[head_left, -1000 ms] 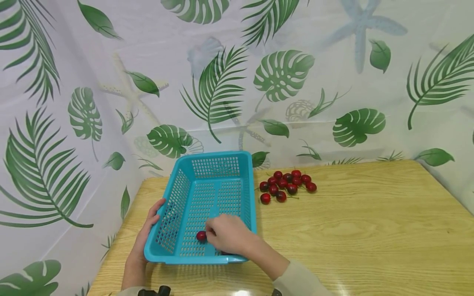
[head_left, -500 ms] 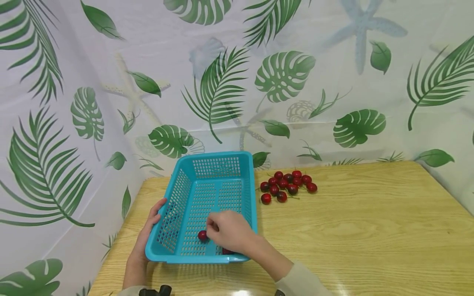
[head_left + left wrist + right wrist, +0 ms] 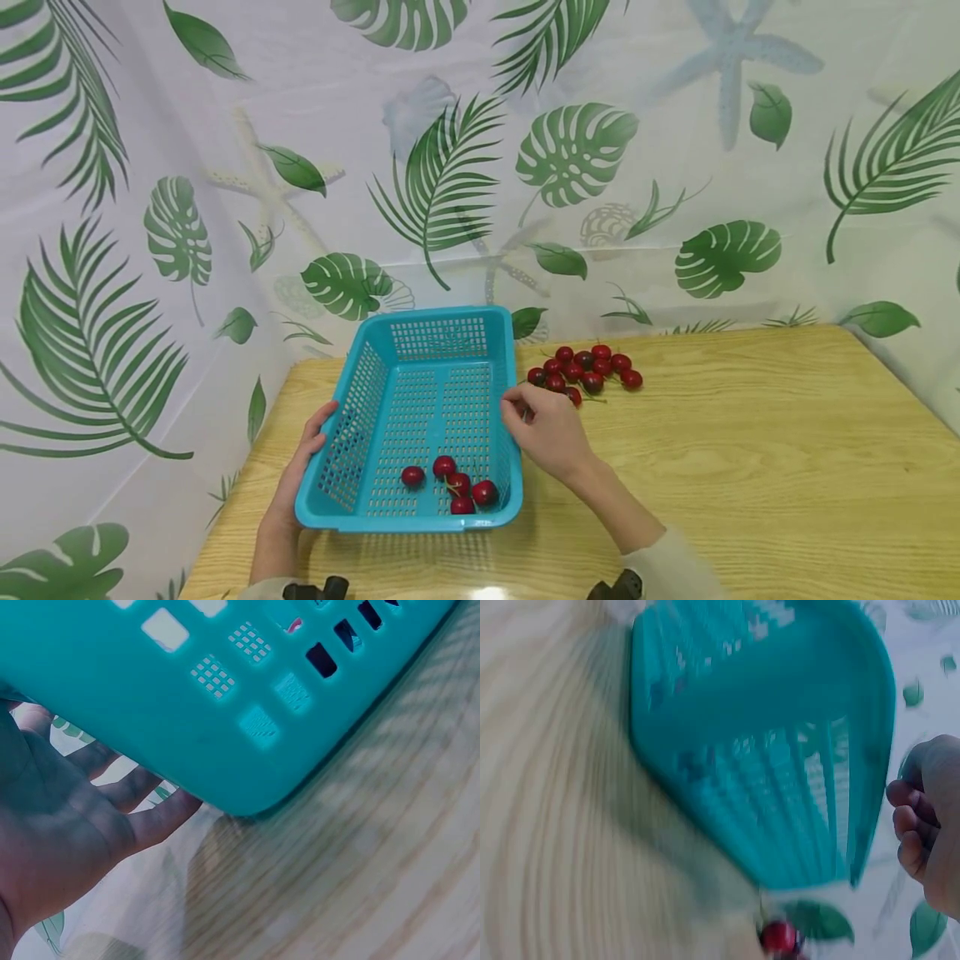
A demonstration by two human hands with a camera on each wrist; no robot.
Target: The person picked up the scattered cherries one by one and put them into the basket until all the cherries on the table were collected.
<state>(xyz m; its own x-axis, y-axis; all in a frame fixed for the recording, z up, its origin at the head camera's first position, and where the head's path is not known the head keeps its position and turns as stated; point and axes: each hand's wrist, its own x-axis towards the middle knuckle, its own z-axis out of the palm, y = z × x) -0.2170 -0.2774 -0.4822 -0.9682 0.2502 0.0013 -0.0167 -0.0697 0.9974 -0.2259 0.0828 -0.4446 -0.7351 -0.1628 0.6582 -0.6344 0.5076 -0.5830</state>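
Observation:
A turquoise plastic basket (image 3: 513,433) with slotted walls stands on the wooden table. My left hand (image 3: 296,467) holds its left side, fingers bent at the rim; the left wrist view shows these fingers (image 3: 161,821) reaching behind the edge. Several dark red cherries (image 3: 444,467) lie in the basket's near right corner, with a single cherry (image 3: 412,477) a little left of them. My right hand (image 3: 553,433) is over the basket's right rim, its fingers curled with nothing visible in them. Just beyond it lies a pile of cherries (image 3: 592,382), partly covered by the hand.
Bare wood of the table (image 3: 750,450) stretches to the right. A white cloth backdrop (image 3: 570,58) with leaf and starfish prints rises behind the table and along its left side.
My right hand has risen from inside the basket and moved right to its rim, uncovering the cherries in the near corner. My left hand stays at the basket's side.

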